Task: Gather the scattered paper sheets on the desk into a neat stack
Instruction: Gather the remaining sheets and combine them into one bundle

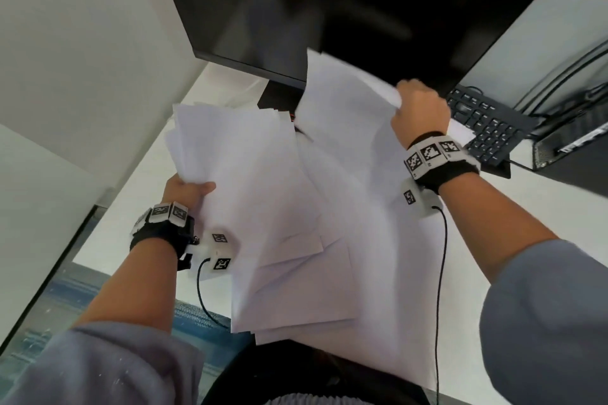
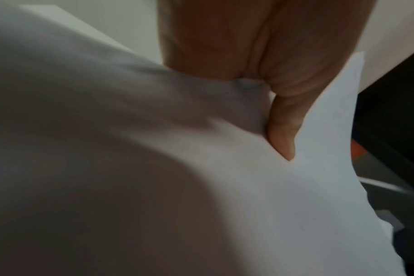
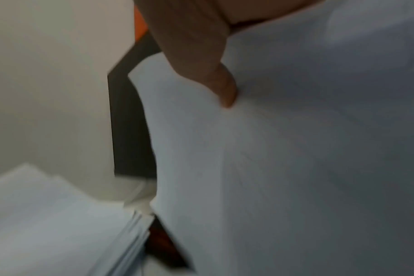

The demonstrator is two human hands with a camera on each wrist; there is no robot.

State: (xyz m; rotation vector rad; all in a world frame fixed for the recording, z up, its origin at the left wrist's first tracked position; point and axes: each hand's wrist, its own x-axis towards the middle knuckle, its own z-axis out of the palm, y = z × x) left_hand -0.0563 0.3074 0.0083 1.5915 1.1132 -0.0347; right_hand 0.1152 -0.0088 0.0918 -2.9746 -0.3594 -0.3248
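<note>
Two bundles of white paper are in play, both lifted off the desk [image 1: 144, 187]. Left hand [image 1: 184, 187] grips the left bundle [image 1: 243, 181] at its near-left edge, thumb curled over the top face, other fingers hidden under the sheets. Left wrist view shows the thumb [image 2: 281, 130] pressed into the paper, which buckles around it. Long axis of that bundle runs away from the person toward the monitor [image 1: 329, 3]; its far edges are fanned, not squared.

Right hand [image 1: 421, 112] holds the right bundle [image 1: 348, 115] at its far-right corner, fingers curled round the edge. Right wrist view shows one fingertip [image 3: 225, 89] on the sheet face. This bundle hangs tilted, top corner up in front of the monitor, long axis sloping down toward the person.

More loose sheets [image 1: 302, 293] lie overlapped at mixed angles below the two bundles, reaching the desk's near edge; whether they rest flat or belong to the held bundles is hard to tell, blur is heavy.

Black keyboard [image 1: 487, 128] sits at far right, just beyond the right hand. Both wrists carry marker bands with cables.
</note>
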